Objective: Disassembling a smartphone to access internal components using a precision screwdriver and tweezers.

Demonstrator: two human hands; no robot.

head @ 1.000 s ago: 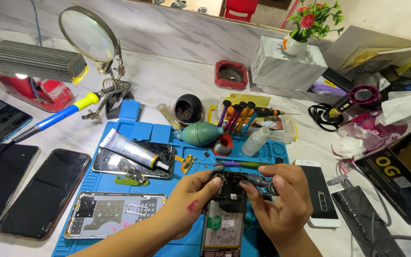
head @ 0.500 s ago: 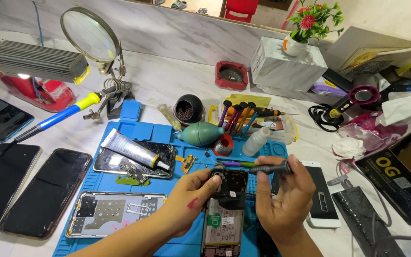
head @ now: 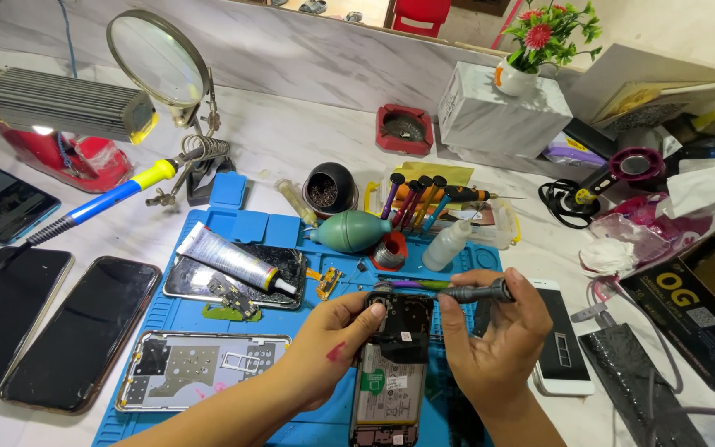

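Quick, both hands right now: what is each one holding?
Left hand: closed on the top edge of the opened phone, steadying it on the blue mat.
Right hand: closed on a dark screwdriver, held level above the phone.

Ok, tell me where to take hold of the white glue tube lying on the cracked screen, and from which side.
Grip the white glue tube across its wide flat body, near the crimped upper-left end, coming down from above. It lies flat and diagonal on the cracked screen, its nozzle toward the lower right, so the long sides look free. Both hands are busy, the left hand and right hand.
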